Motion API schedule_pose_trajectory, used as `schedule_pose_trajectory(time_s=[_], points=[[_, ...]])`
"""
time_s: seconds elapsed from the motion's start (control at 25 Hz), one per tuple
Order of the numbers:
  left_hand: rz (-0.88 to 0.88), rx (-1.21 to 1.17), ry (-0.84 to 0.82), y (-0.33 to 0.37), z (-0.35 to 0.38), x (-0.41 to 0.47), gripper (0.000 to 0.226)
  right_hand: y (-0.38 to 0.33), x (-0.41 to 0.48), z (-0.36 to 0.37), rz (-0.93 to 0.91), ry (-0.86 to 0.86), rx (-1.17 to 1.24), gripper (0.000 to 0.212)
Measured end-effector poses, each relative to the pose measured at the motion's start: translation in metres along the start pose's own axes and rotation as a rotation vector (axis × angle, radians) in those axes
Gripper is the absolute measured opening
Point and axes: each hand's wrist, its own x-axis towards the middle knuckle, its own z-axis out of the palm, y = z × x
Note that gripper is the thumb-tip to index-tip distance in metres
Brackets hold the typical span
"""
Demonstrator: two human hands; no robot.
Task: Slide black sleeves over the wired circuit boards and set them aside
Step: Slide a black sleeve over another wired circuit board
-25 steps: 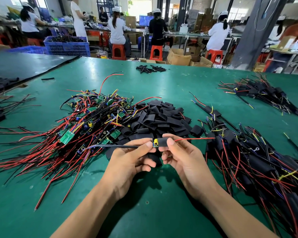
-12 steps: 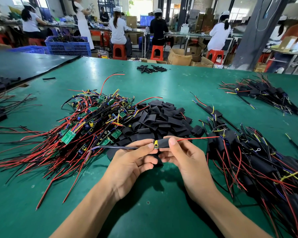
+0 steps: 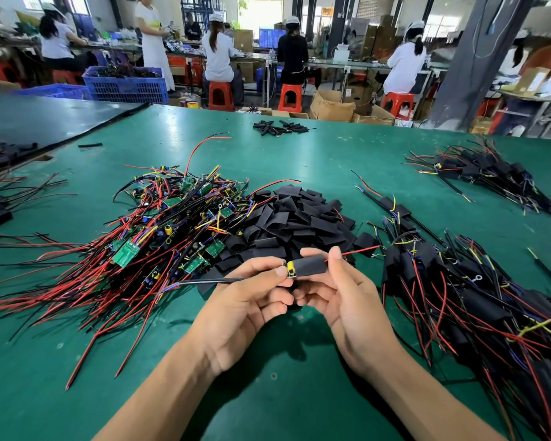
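Observation:
Both my hands hold one wired circuit board above the green table. A black sleeve (image 3: 310, 267) covers most of the board; only its yellow end (image 3: 290, 269) sticks out on the left. My left hand (image 3: 245, 300) pinches that yellow end and the black cable running off to the left. My right hand (image 3: 347, 294) grips the sleeve, with a red wire coming out on the right. Behind my hands lie a heap of loose black sleeves (image 3: 296, 218) and a tangle of bare wired boards (image 3: 172, 230).
Sleeved boards with wires are piled at the right (image 3: 477, 297) and far right (image 3: 490, 176). A few sleeves (image 3: 279, 127) lie at the table's far edge. More wires lie at the left edge (image 3: 0, 202). People sit at benches beyond the green table (image 3: 299, 377).
The black sleeve has slid a little further left over the board, toward the yellow end. Both hands stay in about the same place.

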Motion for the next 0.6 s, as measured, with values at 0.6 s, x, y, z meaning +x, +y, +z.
schedule_pose_trajectory(time_s=[0.6], points=[[0.145, 0.141, -0.023, 0.0000, -0.0024, -0.0038, 0.011, 0.0086, -0.0034, -0.0013, 0.036, -0.121, -0.012, 0.036]])
